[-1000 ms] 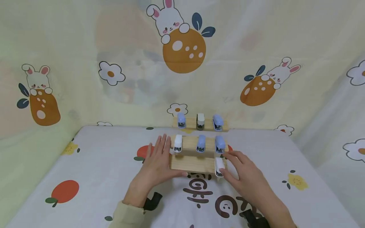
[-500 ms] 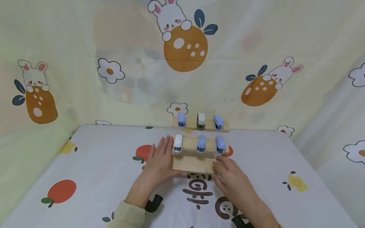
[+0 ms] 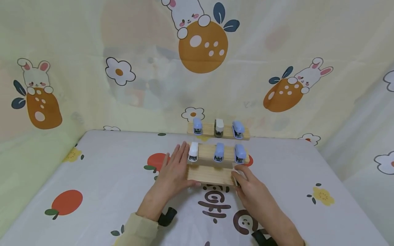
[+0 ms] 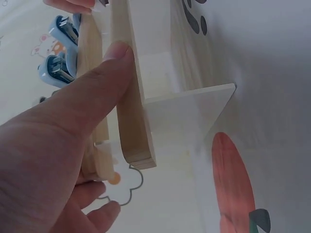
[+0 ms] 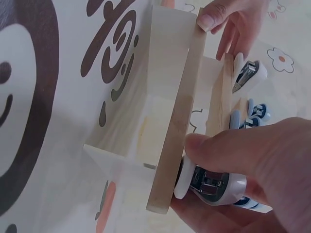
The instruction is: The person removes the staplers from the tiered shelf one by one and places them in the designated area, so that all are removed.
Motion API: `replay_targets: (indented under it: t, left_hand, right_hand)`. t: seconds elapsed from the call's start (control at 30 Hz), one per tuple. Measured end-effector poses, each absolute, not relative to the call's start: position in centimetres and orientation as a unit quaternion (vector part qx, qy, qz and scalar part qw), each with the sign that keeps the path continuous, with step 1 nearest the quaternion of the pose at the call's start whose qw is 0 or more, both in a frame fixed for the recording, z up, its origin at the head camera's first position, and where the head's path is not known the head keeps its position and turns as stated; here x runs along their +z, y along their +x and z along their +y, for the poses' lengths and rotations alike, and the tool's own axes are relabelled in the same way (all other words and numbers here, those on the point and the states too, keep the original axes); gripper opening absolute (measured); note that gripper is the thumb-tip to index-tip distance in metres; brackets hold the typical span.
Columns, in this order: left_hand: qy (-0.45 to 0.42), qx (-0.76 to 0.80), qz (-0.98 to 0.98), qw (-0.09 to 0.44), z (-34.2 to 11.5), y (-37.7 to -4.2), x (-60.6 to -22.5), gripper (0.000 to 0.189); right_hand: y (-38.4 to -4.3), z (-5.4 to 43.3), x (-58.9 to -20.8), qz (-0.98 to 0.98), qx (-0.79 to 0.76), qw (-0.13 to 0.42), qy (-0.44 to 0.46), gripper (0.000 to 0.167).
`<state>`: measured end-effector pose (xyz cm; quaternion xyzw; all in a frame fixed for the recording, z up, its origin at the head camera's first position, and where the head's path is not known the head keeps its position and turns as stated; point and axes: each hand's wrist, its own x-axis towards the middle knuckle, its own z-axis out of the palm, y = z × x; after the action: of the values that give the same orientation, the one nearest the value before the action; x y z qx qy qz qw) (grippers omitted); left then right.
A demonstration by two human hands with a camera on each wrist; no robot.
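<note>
A tiered display rack has wooden boards on clear supports; its lowest board (image 3: 210,173) faces me. My right hand (image 3: 255,191) pinches a white mini stapler (image 5: 214,187) at the right end of that board, hiding most of it in the head view. Along the rack's left side lies my left hand (image 3: 172,174), fingers straight, its thumb pressing the lowest board's front edge. The middle board (image 3: 206,151) carries a white stapler (image 3: 193,152) at left, a blue stapler (image 3: 219,152) in the centre and another blue stapler (image 3: 240,153) at right.
On the back board (image 3: 226,131) stand a blue stapler (image 3: 197,126), a white-and-grey stapler (image 3: 219,128) and a second blue stapler (image 3: 238,130). A printed cloth (image 3: 117,177) covers the table, and a patterned curtain (image 3: 147,99) hangs close behind the rack.
My right hand has shifted left around the white stapler, now mostly covering it in the head view. The left hand stays against the rack. The head view has tilted slightly downward.
</note>
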<state>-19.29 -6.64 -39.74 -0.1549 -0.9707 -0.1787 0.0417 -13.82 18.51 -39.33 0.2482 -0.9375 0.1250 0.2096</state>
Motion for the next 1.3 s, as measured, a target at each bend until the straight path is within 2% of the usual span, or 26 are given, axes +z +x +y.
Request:
replay_targets:
  t: [0.33,0.53,0.83,1.07,1.3]
  left_hand:
    - [-0.163,-0.188,-0.967,0.050,-6.8,-19.4,-39.9,0.130]
    - [-0.165,-0.194,-0.966,0.047,-6.8,-19.4,-39.8,0.132]
    - [-0.175,-0.177,-0.967,0.055,-7.1,-19.6,-39.7,0.130]
    - [-0.174,-0.174,-0.968,0.052,-7.0,-19.7,-39.7,0.129]
    - [-0.173,-0.165,-0.970,0.055,-7.0,-19.6,-39.8,0.129]
  right_hand:
    - [-13.9,18.6,-39.0,-0.943,0.131,0.193,0.238,0.040]
    - [-13.6,18.9,-38.4,-0.941,0.126,0.202,0.242,0.041]
    - [-13.2,20.5,-37.9,-0.947,0.131,0.192,0.221,0.045]
    - [-13.4,22.1,-37.7,-0.947,0.134,0.210,0.204,0.046]
    - [-14.3,23.3,-37.4,-0.954,0.145,0.189,0.180,0.044]
